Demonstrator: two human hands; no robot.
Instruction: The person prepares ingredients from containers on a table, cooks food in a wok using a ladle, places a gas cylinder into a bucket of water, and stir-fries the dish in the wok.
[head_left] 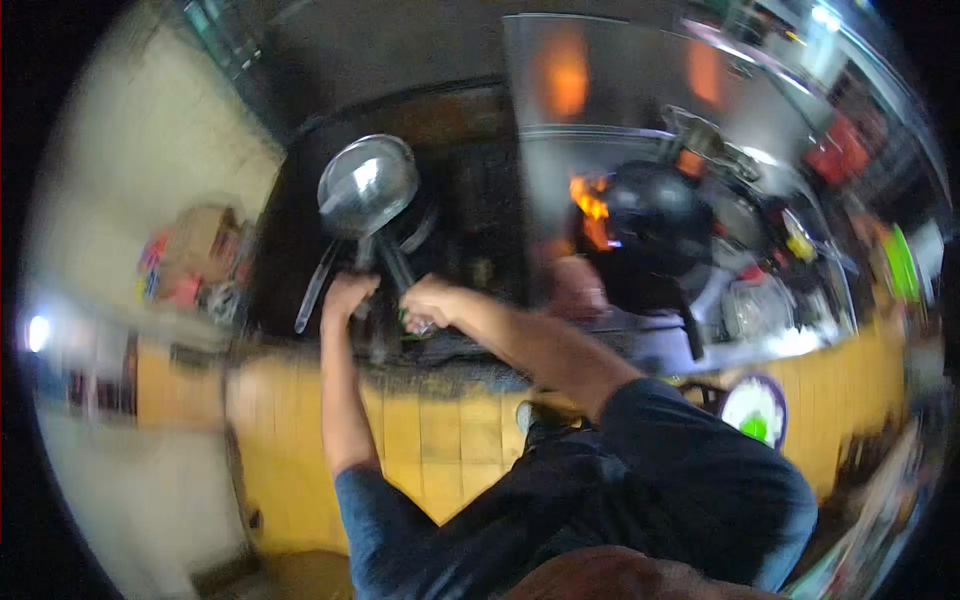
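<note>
The left hand [351, 295] is curled round the handle of one silver pan [370, 188], at eleven o'clock; the right hand [430, 303] grips one dark handle [397, 262]. One wok [655, 215] sits at two o'clock, one flame [591, 208] beside it.

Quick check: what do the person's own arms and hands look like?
Short, dark blue sleeves end above the elbows, leaving both forearms uncovered. The left hand and right hand show no gloves; blur hides finer markings.
</note>
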